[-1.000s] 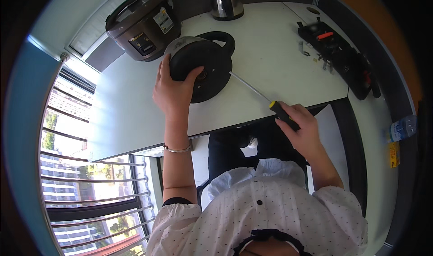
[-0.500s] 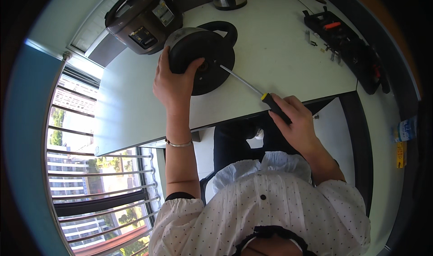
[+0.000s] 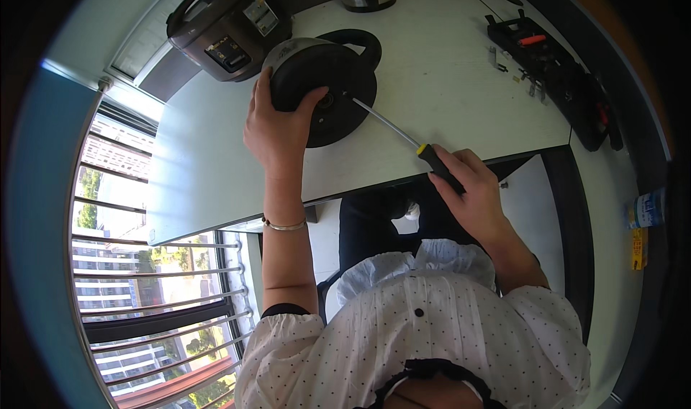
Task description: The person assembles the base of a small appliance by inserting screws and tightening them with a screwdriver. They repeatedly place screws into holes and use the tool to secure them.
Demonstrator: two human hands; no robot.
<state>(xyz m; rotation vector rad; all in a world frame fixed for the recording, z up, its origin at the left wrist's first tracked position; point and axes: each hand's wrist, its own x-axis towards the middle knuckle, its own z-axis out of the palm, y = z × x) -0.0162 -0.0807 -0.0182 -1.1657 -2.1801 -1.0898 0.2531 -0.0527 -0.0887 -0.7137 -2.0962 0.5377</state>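
And here on the pale table (image 3: 446,85), the labels first: the rice cooker (image 3: 223,31), far left, wears a whitish sticker (image 3: 260,14) on its side and a dark panel (image 3: 229,55) with small light markings on its front, the print too fine to make out. Over at the right edge there's a clear bottle (image 3: 646,209) with a blue label, and just nearer, a yellow packet (image 3: 638,249) with dark marks.

Now the centre of it all! The kettle (image 3: 324,70) lies tipped just right of the cooker, its round black base turned up towards the person, its steel side to the far left and its looped handle pointing far right. The left hand (image 3: 277,132) is clamped on its left side, fingers around the edge, thumb on the base.

The right hand (image 3: 475,186) is closed around the dark grip of a screwdriver (image 3: 434,162), whose long axis slants from near right to far left, tip aimed at the base; whether it touches, one cannot tell. Far right, an open black tool case (image 3: 551,78) holds an orange-red tool (image 3: 532,40), small metal pieces (image 3: 497,58) beside it.
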